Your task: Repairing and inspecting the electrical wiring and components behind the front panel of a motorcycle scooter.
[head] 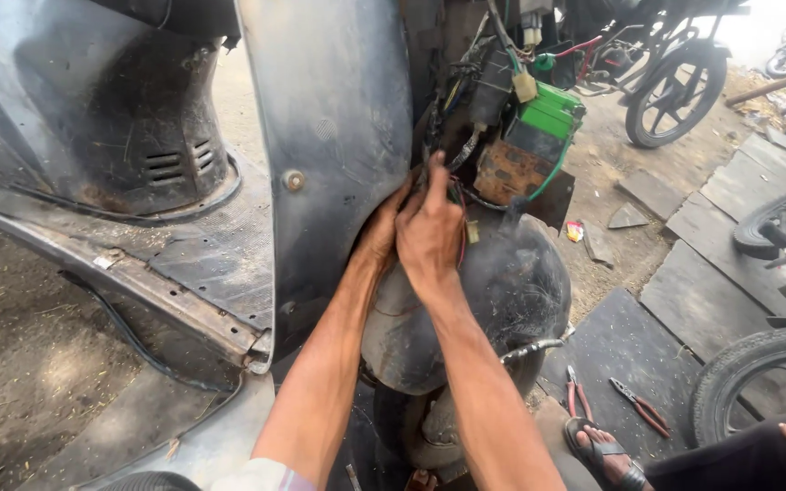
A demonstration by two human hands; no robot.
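A: Setting?
B: Outdoor yard — dirt ground (pixel 611 155), dark slabs (pixel 684 282), parked bikes. Scooter front panel (pixel 334 136) stripped, standing near vertical.
A: Hands?
B: Both at the wire bundle (pixel 459 195) above the front mudguard (pixel 502 291) — bundle runs roughly upward toward the green module (pixel 549 116). Right hand (pixel 429 232) pinching wires, left hand (pixel 382 232) tucked behind, grip unclear.

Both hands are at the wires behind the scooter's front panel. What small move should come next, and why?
Probably ease the wire bundle outward. Both the left hand and right hand press into the narrow gap beside the front panel, hiding the wires.
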